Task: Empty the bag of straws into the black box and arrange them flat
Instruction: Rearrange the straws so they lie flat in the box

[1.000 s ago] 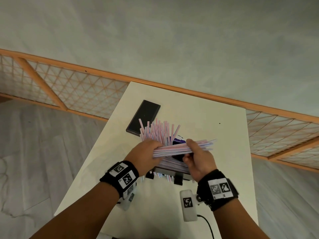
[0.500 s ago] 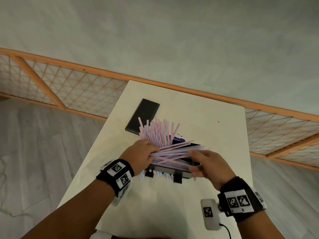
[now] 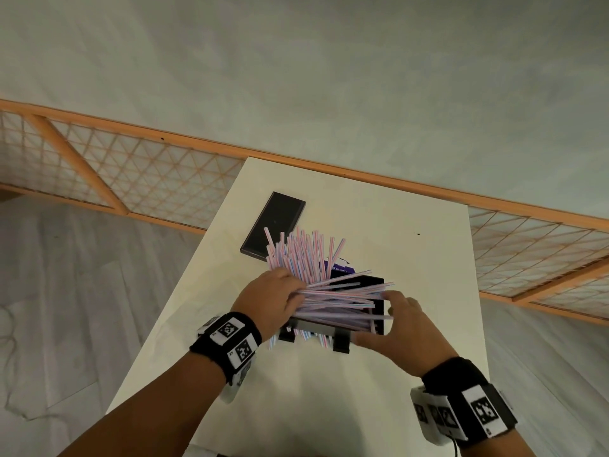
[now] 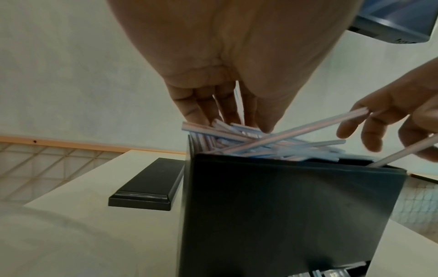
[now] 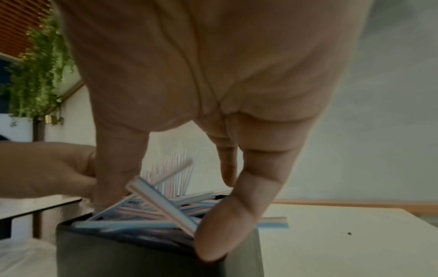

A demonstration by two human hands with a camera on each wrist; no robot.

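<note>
The black box [image 3: 379, 319] stands on the pale counter [image 3: 412, 258] near its middle, open at the top, with two short black feet showing on its near side. It is crammed with pink, blue and white striped straws [image 3: 336, 300]. Most lie crosswise over the opening, running from 9 o'clock to 3 o'clock, in a loose crossed heap instead of flat; several ends poke past the rim at 3 o'clock. A second cluster stands nearly upright at the box's 11 o'clock corner, fanned toward 12 o'clock. A few straw ends hang out below the box's near wall. Just behind the box at 12 o'clock a scrap of purple printed packaging [image 3: 341, 267] shows; whether it is the bag cannot be told.

The left hand [image 3: 272, 300] sits at the box's 9 o'clock end, back upward, fingers pointing down onto the straw ends; the left wrist view shows those fingers [image 4: 201, 108] fairly straight and touching the heap, not wrapped round anything. The right hand [image 3: 398, 324] is at the 3 o'clock end, spread, thumb against the near wall and fingers [image 5: 239, 211] extended over the rim touching straw ends, holding nothing. The hands are apart, one at each end of the box.

A flat black lid-like slab [image 3: 273, 225] lies on the counter at 11 o'clock from the box, close behind the upright straws.
</note>
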